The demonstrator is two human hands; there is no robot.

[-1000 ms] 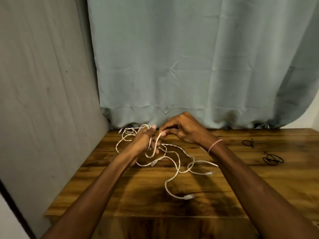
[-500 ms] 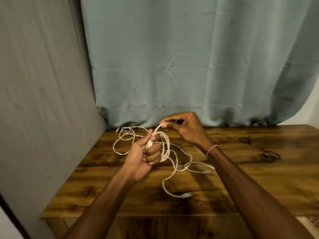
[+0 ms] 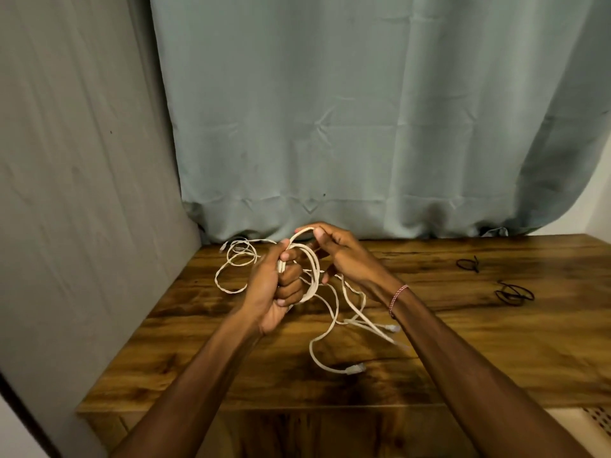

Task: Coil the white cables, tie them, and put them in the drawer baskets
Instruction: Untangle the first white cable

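Observation:
My left hand grips a coil of white cable, fingers curled round several loops, held above the wooden table. My right hand pinches the top strand of that cable and holds it over the coil. The cable's loose tail hangs down to the table and ends in a plug. More white cable lies tangled at the back left, and other strands with plugs lie under my right forearm.
Two small black ties lie on the right of the table, one at the back, one nearer. A grey-green curtain hangs behind the table and a grey wall closes the left side. A cane-patterned panel shows at bottom right.
My left hand turned palm-up and closed round the gathered loops. My right hand carried a strand up and over the coil, adding a loop. The loose tail on the table grew shorter.

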